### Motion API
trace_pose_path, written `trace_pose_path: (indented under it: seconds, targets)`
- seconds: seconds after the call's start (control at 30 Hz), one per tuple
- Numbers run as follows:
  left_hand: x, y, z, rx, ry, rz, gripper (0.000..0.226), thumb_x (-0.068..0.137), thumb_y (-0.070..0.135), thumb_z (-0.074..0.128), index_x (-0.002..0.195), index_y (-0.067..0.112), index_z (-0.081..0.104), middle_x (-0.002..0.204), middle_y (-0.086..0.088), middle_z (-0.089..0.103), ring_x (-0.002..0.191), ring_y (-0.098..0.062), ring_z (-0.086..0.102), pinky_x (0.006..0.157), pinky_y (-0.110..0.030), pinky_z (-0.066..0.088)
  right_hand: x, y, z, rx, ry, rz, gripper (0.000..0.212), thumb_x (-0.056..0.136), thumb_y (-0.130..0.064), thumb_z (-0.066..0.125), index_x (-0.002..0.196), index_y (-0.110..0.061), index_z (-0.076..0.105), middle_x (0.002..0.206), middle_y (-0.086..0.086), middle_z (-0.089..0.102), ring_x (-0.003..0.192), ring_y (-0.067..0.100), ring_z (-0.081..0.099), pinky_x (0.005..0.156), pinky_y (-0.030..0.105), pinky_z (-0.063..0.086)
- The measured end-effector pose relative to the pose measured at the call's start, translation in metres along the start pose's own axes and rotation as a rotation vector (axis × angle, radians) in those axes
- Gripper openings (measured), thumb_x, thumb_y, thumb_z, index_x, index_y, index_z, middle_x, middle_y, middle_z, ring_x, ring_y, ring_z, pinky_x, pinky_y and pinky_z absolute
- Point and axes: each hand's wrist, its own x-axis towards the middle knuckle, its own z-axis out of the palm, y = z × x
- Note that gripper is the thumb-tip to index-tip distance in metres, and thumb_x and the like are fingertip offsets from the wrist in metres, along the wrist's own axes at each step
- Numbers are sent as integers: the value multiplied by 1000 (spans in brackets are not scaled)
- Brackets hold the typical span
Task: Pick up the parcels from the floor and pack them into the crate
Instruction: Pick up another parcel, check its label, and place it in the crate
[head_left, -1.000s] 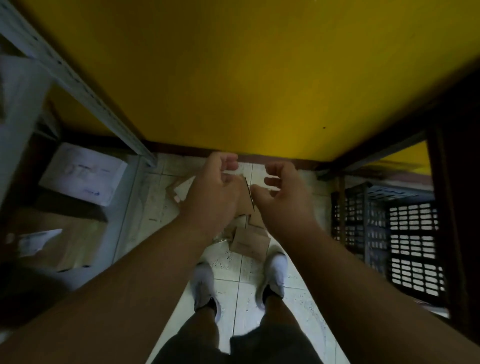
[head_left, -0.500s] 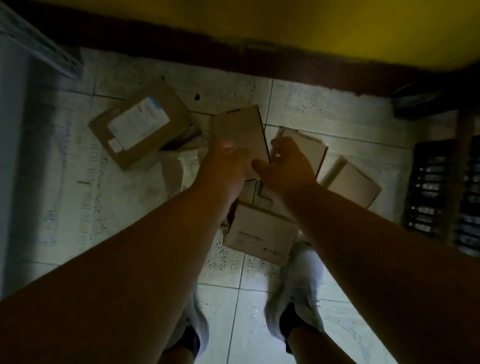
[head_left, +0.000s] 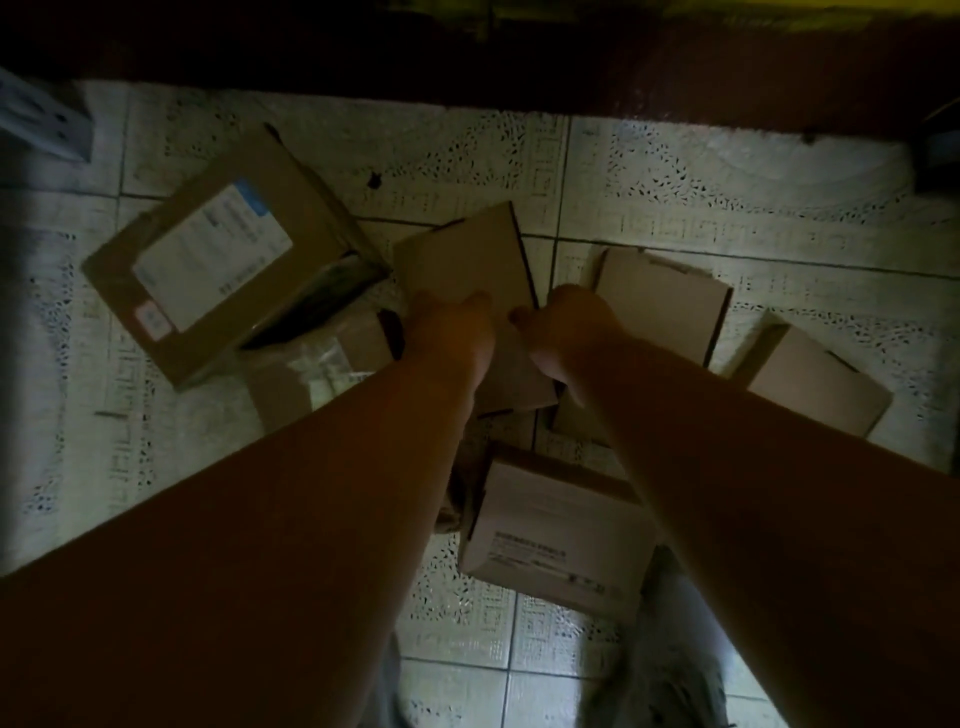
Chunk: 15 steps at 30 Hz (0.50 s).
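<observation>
Several cardboard parcels lie on the tiled floor (head_left: 701, 176). My left hand (head_left: 452, 332) and my right hand (head_left: 566, 332) are both down on a plain brown parcel (head_left: 467, 254) in the middle of the heap. Each hand holds one side of it with the thumb on top; the fingers are hidden in the dim light. A larger box with a white label (head_left: 218, 265) lies to the left. Two plain parcels (head_left: 660, 301) (head_left: 815, 384) lie to the right. A printed parcel (head_left: 561, 525) lies close to my feet. The crate is out of view.
A plastic-wrapped parcel (head_left: 322, 374) lies under the labelled box. A dark skirting board (head_left: 467, 62) runs along the wall at the top. A grey metal shelf leg (head_left: 41, 124) stands at the upper left. My shoe (head_left: 675, 649) is at the bottom.
I have bent down, so the view has dropped from the yellow wall to the floor. Both hands have moved from the air down onto the middle parcel. The crate has left the view.
</observation>
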Motion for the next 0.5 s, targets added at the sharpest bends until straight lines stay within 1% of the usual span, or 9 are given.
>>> trace_pose_path:
  seconds: [0.03,0.07,0.13,0.2,0.23,0.3,0.37,0.47,0.5]
  targets:
    - [-4,2,-5,-95,8,-15,68,105,34,46,161,22,10,165,-11,20,145,-34,32,112,-43,36,-3,-3,-2,-13,5,-21,23,95,-36,56,90,-13,55,80,3,58,96,34,67,63,32,45]
    - [0,-1,-9,-56,11,35,63,106,29,44,160,24,13,165,-13,20,147,-35,28,115,-44,33,-7,-6,-5,-2,29,-46,24,95,-38,54,93,-14,57,84,3,60,94,34,66,67,33,49]
    - [-11,2,-22,-159,-62,4,51,104,38,44,153,27,35,155,-12,41,138,-34,43,111,-49,39,-19,-11,-8,44,90,-109,21,95,-43,54,94,-23,59,94,3,63,89,28,64,76,38,56]
    - [-41,6,-31,-223,-197,11,46,97,55,48,133,28,59,128,-8,67,113,-30,64,97,-51,51,-39,-17,-7,95,71,-170,15,96,-38,55,85,-27,58,89,-1,63,82,19,63,67,32,54]
    - [-54,8,-33,-290,-266,24,47,95,60,49,126,28,64,118,-7,72,106,-29,67,93,-51,53,-52,-20,-6,140,49,-185,13,97,-33,55,85,-27,57,88,-2,63,79,16,62,62,28,50]
    - [-84,11,-40,-368,-327,59,51,94,64,46,128,30,63,116,-5,72,105,-29,69,92,-52,54,-80,-29,-9,194,62,-215,14,99,-26,49,88,-26,57,91,-1,63,79,16,62,61,27,51]
    - [-118,17,-57,-343,-258,85,47,95,58,51,132,30,57,118,-5,70,105,-30,67,90,-54,55,-114,-40,-20,165,147,-276,19,101,-26,46,86,-29,58,93,-2,64,81,16,63,65,32,56]
    - [-174,27,-94,-286,-129,128,49,92,50,59,136,30,50,121,-6,66,105,-33,65,89,-58,53,-177,-59,-44,199,206,-327,6,95,-30,56,93,-30,61,102,0,67,91,21,67,75,39,60]
    - [-194,32,-109,-302,-128,146,47,90,50,59,132,31,52,118,-5,68,102,-32,67,86,-57,55,-201,-66,-54,207,238,-329,9,90,-34,62,98,-30,60,108,0,65,97,22,66,79,40,59]
